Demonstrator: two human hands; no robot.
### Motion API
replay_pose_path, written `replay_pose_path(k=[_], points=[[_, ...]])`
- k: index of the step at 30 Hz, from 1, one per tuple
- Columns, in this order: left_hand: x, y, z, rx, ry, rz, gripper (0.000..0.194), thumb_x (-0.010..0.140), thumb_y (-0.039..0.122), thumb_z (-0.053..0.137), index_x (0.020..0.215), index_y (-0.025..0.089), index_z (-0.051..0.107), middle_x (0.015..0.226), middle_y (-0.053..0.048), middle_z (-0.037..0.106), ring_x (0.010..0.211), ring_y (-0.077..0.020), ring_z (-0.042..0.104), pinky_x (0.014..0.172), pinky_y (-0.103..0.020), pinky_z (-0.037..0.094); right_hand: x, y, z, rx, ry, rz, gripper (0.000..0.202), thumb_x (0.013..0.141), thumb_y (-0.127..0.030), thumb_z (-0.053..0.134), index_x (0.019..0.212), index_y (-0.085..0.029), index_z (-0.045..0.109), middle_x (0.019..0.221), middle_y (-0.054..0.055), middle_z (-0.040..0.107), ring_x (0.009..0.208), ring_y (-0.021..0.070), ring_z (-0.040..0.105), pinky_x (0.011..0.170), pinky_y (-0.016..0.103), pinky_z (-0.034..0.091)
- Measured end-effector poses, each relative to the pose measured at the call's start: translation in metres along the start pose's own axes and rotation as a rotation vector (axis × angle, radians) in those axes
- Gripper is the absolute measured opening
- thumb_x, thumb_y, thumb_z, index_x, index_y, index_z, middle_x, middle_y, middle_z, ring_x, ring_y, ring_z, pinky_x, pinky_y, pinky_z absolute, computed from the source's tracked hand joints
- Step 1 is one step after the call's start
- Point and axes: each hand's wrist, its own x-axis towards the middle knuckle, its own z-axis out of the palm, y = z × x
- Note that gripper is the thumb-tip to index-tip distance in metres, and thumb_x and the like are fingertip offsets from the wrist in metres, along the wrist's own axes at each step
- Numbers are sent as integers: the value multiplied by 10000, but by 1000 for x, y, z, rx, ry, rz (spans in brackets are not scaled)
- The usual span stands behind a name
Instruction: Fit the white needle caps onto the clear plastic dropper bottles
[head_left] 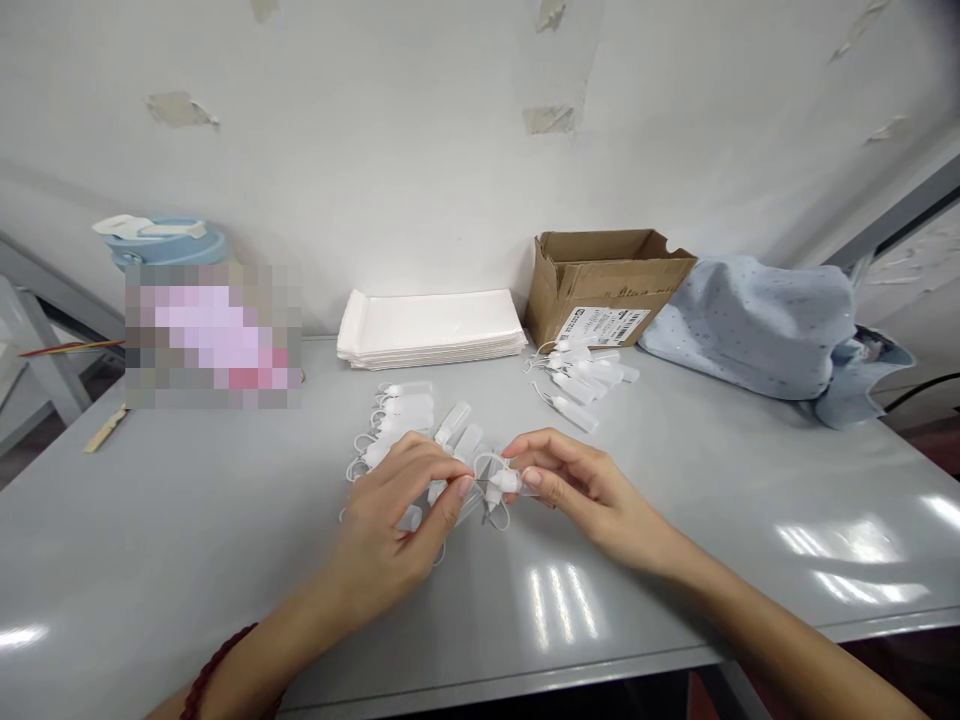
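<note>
My right hand (574, 485) grips a small white needle-tip squeeze bottle (510, 482), which lies on its side with its tip toward the left. Thumb and forefinger of my left hand (409, 505) are pinched at the end of that tip; a thin white cap strap loops between the two hands. Whether a cap sits inside the pinch is hidden by the fingertips. Under and behind my hands lie several more such bottles (452, 422). Left of them, other bottles (405, 405) form a column, partly covered by my left hand.
At the back stands a stack of white paper sleeves or trays (435, 325). An open cardboard box (607, 285) is right of it, with a pile of bottles (585, 378) in front. Pale blue cloth (750, 325) lies at the right, and a blue-lidded container (165, 240), partly blurred, at the left.
</note>
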Motion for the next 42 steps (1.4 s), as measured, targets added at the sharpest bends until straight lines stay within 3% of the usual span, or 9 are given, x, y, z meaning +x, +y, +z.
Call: replay_pose_path(k=[6,14,20,32,42], points=[[1,1,2,20,-13,30,168,855,78,501,809,204,602,680,2,611,671,-143,540,653,-298,469,0,0,1,-45,22,-11,189,925,-329,470,1051,-208,542,816,17,644,749,141,593,650,259,442],[-4,-7,10,41,62,126,164,833,38,531,859,189,589,725,-10,626,707,-156,543,659,-321,449,0,4,5,-43,54,-23,167,915,-322,491,1035,-216,539,866,29,667,797,155,632,690,276,489],[-5,-11,6,152,86,185,180,796,44,592,893,196,577,788,-22,653,775,-183,549,725,-364,454,0,2,2,-55,47,-52,144,918,-284,487,1029,-209,540,871,30,667,818,155,636,721,283,489],[-5,-11,7,206,24,281,169,802,21,571,869,176,575,750,-25,636,781,-182,501,722,-356,422,-1,-2,1,-159,24,-66,90,916,-232,487,1001,-219,515,752,-2,668,671,127,593,553,226,409],[-6,-13,12,274,-22,371,129,817,18,561,820,145,586,720,-34,645,782,-198,520,713,-364,416,2,4,5,-107,-54,-47,110,920,-229,483,1025,-200,496,790,6,646,729,123,604,622,222,441]])
